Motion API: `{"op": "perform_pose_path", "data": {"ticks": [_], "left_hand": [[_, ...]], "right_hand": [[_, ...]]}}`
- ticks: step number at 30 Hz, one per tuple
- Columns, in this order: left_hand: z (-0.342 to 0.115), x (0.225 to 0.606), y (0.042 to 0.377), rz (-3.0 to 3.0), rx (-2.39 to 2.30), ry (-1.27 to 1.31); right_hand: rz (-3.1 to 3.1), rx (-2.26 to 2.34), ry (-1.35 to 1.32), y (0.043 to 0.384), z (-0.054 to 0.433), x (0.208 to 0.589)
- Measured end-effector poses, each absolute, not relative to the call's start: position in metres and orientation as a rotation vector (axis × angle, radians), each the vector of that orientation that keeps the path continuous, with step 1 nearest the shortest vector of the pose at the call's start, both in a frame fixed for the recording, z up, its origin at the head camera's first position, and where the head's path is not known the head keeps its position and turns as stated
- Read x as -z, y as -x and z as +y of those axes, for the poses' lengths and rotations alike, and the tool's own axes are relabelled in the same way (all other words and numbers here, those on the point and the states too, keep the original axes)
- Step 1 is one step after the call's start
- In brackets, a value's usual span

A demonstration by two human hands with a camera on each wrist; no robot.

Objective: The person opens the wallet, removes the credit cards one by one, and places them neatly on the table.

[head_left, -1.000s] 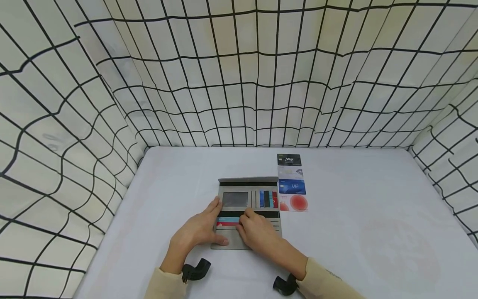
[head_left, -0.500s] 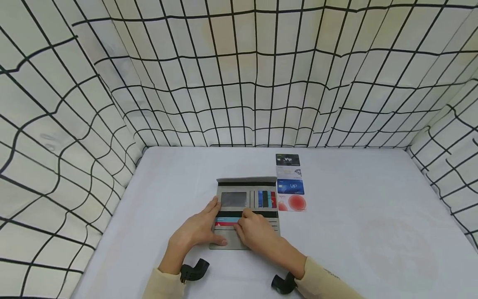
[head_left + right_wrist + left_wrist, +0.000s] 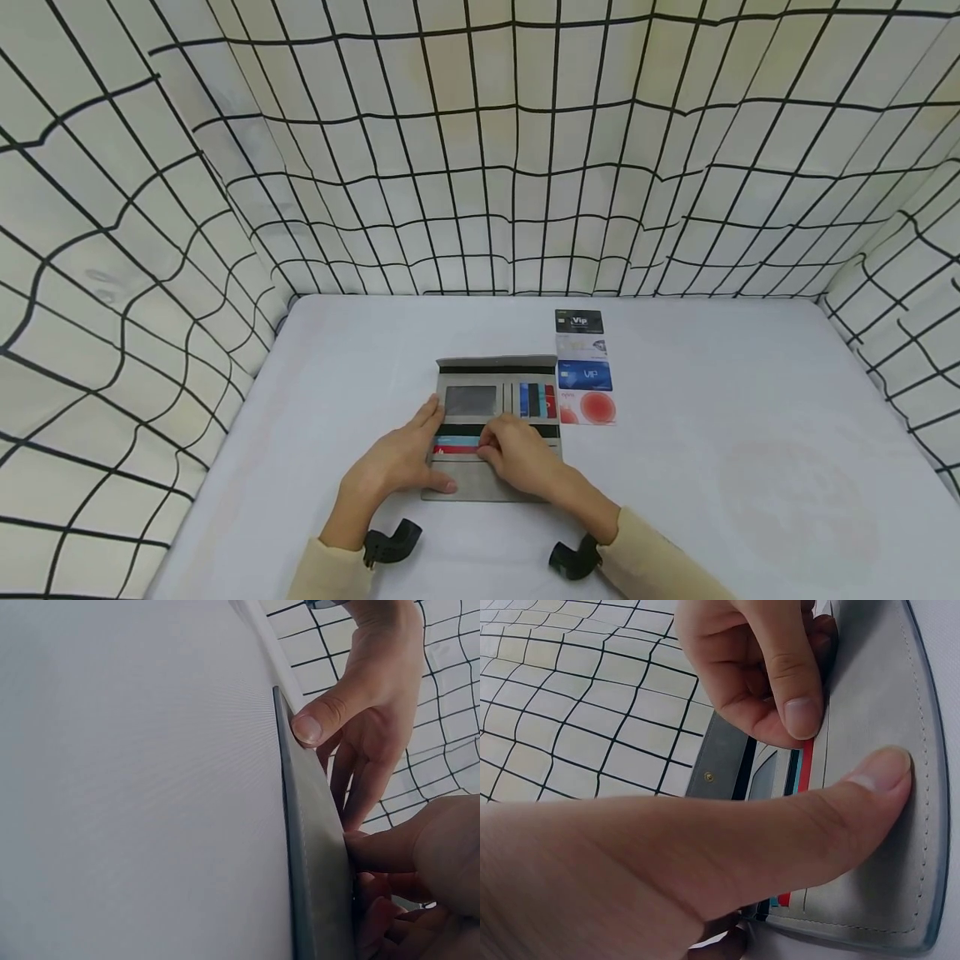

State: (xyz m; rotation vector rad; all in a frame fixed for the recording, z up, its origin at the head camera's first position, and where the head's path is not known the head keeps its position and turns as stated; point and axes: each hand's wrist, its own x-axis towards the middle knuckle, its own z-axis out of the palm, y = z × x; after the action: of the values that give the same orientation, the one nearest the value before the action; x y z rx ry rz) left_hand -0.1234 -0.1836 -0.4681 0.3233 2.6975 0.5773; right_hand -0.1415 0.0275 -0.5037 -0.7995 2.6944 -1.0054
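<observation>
The grey wallet (image 3: 321, 832) on the white bench (image 3: 142, 787) is touched by the thumb of the left hand (image 3: 375, 701) and, nearer the camera, by the right hand (image 3: 431, 862); black netting (image 3: 442, 716) is seen behind.

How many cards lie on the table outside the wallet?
4, in a column right of the wallet, far to near: black card, white card, blue card, red-patterned card. More could hide underneath.

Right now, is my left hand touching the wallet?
Touching. The right wrist view shows it: the tip of your left hand's thumb rests on the wallet, with no gap between them.
</observation>
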Motion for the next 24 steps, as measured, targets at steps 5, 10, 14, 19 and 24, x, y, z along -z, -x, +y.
{"op": "perform_pose_path", "data": {"ticks": [5,10,14,19,24], "left_hand": [[-0.1835,0.4673,0.1232,2.696,-0.582,-0.32],[-0.1834,0.4672,0.1231,2.698,-0.583,-0.317],[-0.1831,0.4675,0.1233,2.706,-0.589,-0.316],[-0.1825,0.4673,0.1229,2.709,-0.6,-0.309],[-0.1818,0.4668,0.1229,2.712,-0.602,-0.312]], "right_hand": [[2.663,1.082,0.728,0.1433,0.0273,0.5038],[2.682,1.082,0.697,0.1421,0.026,0.5044],[2.71,1.069,0.678,0.1407,0.0244,0.5069],[2.806,1.004,0.709,0.1408,0.0231,0.5111],[2.801,0.969,0.747,0.1423,0.0244,0.5092]]}}
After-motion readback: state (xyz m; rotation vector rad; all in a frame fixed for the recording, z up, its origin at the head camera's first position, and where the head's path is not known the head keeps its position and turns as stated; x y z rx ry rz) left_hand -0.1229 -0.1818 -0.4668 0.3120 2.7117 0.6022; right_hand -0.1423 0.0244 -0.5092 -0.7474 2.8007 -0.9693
